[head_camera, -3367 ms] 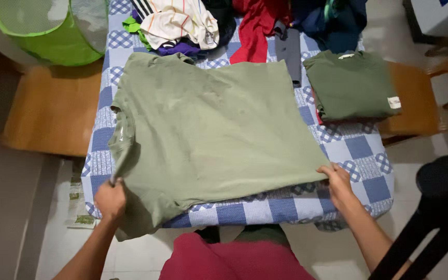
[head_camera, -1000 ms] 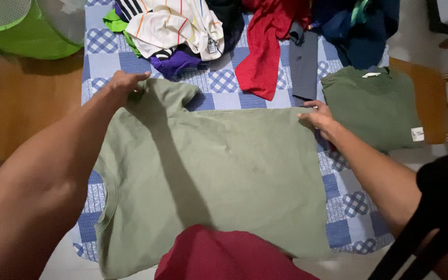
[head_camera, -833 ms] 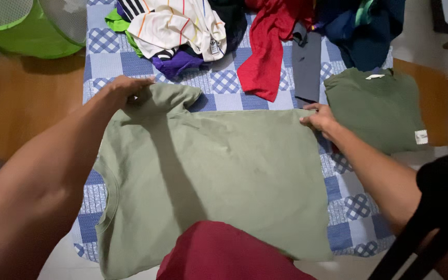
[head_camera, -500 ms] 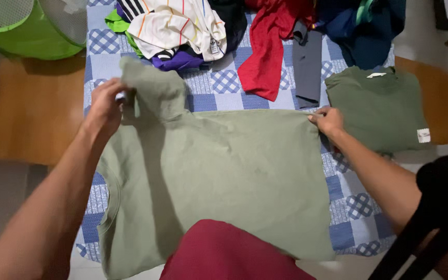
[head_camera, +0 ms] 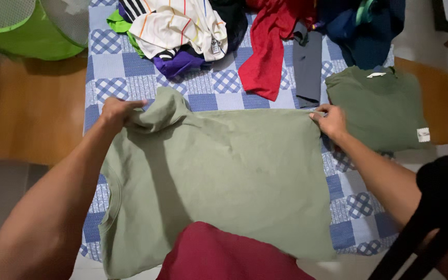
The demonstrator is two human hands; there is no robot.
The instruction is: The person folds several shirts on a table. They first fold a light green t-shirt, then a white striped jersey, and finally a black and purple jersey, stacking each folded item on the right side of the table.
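Both hands are gripping the light green t-shirt spread on the checkered desk: left hand clenches its sleeve, right hand pinches its far corner, just beside the folded dark green shirt.

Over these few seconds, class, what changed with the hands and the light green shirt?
Both hands moved from the shirt's near edge to its far edge. The left hand now grips the sleeve; the right hand pinches the far corner. The light green shirt stays spread; the folded dark green shirt is unmoved.
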